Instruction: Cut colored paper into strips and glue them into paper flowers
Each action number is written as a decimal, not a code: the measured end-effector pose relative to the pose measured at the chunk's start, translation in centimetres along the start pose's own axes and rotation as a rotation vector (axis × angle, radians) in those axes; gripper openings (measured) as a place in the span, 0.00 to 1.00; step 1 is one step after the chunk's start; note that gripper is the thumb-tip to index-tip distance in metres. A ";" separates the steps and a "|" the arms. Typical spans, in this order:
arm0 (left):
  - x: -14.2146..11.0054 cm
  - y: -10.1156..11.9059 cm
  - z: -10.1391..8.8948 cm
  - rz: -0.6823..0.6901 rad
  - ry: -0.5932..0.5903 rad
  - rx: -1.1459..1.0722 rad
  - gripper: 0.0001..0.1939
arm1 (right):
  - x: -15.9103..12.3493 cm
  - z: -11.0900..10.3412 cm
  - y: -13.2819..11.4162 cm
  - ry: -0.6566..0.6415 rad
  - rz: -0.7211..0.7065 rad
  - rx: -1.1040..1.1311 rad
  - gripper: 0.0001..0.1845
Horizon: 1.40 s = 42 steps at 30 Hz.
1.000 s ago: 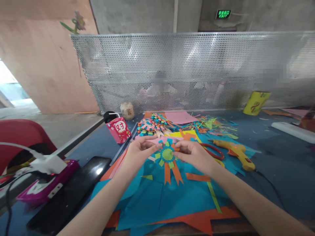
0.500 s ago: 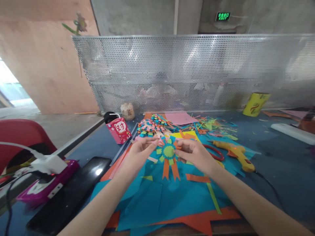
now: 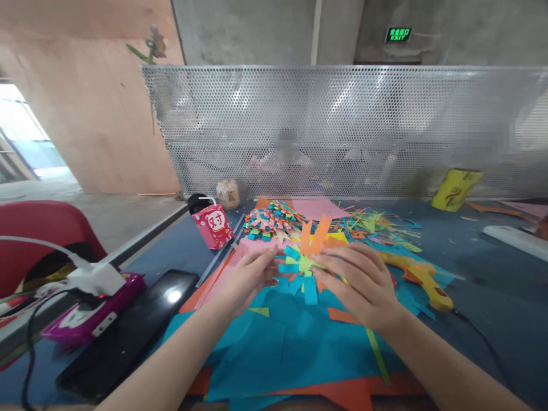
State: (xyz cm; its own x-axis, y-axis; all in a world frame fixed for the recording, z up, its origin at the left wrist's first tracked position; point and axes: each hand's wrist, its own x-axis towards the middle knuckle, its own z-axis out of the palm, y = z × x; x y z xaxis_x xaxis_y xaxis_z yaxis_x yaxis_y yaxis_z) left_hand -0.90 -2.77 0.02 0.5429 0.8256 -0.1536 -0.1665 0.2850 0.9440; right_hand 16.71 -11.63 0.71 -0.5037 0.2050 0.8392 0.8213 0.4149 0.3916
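Observation:
A paper rosette (image 3: 305,264) with blue, green and orange tabs is turned with its back towards me. Its two orange ribbon tails (image 3: 314,240) point up and away. My right hand (image 3: 359,279) is closed on the rosette's right side, thumb and fingers pinching it. At its left edge is my left hand (image 3: 252,279), fingers loosely curled and a little apart, with no grip on the rosette visible. Beneath both hands lie blue paper sheets (image 3: 252,354). The yellow glue gun (image 3: 422,277) rests just right of my right hand, its nozzle end hidden behind that hand.
Finished-looking fringed rosettes (image 3: 272,220) and paper scraps (image 3: 377,220) lie farther back. At left are a pink drink carton (image 3: 214,225), a black phone (image 3: 132,337) and a purple power strip (image 3: 94,317). A perforated metal screen (image 3: 257,125) borders the far edge; a yellow can (image 3: 456,189) stands there.
The rosette has been flipped from its green-centred front to its back, its orange tails swinging from pointing down to pointing up. My left fingers have come off its edge. The view has shifted slightly.

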 end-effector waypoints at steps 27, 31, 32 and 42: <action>-2.4 0.2 0.2 1.089 -0.012 1.184 0.21 | -0.8 1.0 0.3 -0.002 0.121 0.069 0.07; -2.0 -0.3 0.1 1.139 0.009 1.284 0.27 | -0.8 1.1 0.4 -0.049 0.147 0.080 0.06; -1.9 -0.4 0.0 1.168 0.016 1.289 0.29 | -0.8 1.2 0.4 -0.066 0.154 0.084 0.05; -1.8 -0.7 0.0 1.337 0.002 1.287 0.27 | -0.7 1.3 0.1 -0.109 0.160 0.099 0.04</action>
State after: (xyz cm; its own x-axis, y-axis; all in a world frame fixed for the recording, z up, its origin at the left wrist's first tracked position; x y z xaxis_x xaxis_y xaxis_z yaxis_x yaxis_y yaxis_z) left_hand -1.73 -4.52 -0.39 0.5926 0.1627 0.7889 0.2209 -0.9747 0.0351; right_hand 16.80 -10.56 -0.27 -0.3989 0.3676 0.8401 0.8656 0.4533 0.2127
